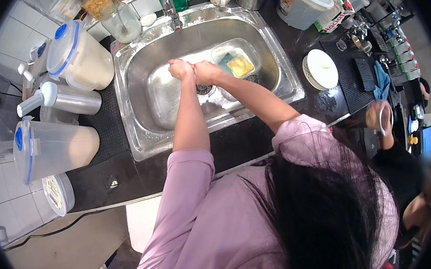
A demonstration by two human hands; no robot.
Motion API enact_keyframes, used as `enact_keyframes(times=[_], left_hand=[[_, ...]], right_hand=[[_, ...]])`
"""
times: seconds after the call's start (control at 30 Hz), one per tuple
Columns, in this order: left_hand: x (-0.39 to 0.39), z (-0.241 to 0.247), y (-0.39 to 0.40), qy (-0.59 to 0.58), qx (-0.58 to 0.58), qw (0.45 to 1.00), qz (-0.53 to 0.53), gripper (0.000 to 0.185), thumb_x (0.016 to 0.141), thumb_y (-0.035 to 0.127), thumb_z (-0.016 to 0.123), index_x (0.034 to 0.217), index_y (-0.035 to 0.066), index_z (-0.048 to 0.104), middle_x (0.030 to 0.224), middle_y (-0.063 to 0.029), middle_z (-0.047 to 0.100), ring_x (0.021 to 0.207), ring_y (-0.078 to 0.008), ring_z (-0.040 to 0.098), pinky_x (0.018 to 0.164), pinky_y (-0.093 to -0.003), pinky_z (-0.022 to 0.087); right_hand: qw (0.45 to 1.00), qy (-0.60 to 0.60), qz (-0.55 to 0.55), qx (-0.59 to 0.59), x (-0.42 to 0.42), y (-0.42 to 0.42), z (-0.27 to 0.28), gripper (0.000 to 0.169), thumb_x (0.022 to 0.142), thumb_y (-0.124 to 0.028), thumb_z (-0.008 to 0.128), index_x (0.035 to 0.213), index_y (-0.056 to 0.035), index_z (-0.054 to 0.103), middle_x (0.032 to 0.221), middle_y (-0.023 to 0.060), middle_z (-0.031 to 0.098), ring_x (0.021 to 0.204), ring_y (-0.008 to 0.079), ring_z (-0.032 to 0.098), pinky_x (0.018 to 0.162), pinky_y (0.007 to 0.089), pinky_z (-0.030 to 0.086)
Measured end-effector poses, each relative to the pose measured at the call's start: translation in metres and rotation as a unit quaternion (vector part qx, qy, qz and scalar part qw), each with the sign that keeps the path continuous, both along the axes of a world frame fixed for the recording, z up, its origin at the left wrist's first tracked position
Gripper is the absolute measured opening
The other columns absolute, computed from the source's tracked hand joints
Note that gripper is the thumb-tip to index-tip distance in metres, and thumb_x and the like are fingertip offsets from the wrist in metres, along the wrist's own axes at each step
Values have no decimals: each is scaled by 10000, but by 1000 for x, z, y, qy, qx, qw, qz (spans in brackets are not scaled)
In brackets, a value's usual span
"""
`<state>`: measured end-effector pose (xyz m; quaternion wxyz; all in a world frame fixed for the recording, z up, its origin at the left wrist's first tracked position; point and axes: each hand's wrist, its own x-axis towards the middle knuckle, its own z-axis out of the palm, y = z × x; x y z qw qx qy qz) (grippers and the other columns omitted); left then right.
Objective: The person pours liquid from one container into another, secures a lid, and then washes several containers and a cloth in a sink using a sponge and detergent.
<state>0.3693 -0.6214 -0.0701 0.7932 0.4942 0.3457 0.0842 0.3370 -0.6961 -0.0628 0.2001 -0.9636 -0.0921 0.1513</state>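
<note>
My left hand [182, 69] and my right hand [207, 72] press together over the basin of a stainless steel sink [150, 79], just above the drain [205, 89]. Their fingers are largely hidden, so I cannot tell whether anything is between them. Beyond them stands a chrome faucet [169, 9]; no running water can be made out. Beside my right hand, in the basin, a clear plastic container [253, 50] holds a yellow sponge [240, 66] and something blue-green.
Lidded plastic containers [80, 58] and a metal whipping siphon [78, 99] line the left counter. A glass jar [123, 26] is behind the sink. To the right are a white perforated container [319, 69], a large bucket [300, 6], a carton [334, 15] and another person's raised hand [386, 136].
</note>
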Motion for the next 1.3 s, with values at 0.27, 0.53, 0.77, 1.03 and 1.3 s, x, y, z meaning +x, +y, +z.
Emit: enact_keyframes(times=[0.27,0.53,0.77,1.03,1.3], left_hand=[[-3,-16,0,-13,22,998,-64,324,864,210,295,579,69,359,474,-23,349,398,-137,359,325,-279,326],[-35,18,55,-127,55,954,-265,394,842,331,487,553,115,329,466,5,308,382,-115,315,389,-285,358],[-45,24,46,-148,59,948,-277,395,846,344,481,574,80,368,502,-26,358,437,-146,405,422,-297,409],[-59,34,26,-211,170,914,-302,444,888,387,384,582,66,359,547,-40,400,517,-146,421,518,-291,404],[-86,112,8,-283,170,900,-286,455,898,365,364,542,82,381,532,-15,383,535,-121,400,534,-258,350]], right_hand=[[997,-52,-49,7,-21,-1,-1,326,673,-280,557,837,-1,591,826,177,613,814,284,603,714,379,484],[979,-111,-26,-171,-80,-186,133,205,677,-193,555,749,-3,577,794,150,578,741,318,580,631,411,475],[961,-135,-67,-231,-136,-341,117,136,708,-88,504,702,21,585,741,175,594,707,298,614,595,370,509],[896,-372,-78,-229,17,-375,270,148,772,-127,523,852,-15,574,765,191,572,728,329,568,613,387,442],[876,-395,-54,271,7,-218,212,319,676,-284,671,875,-44,604,744,90,622,713,213,603,618,310,470]])
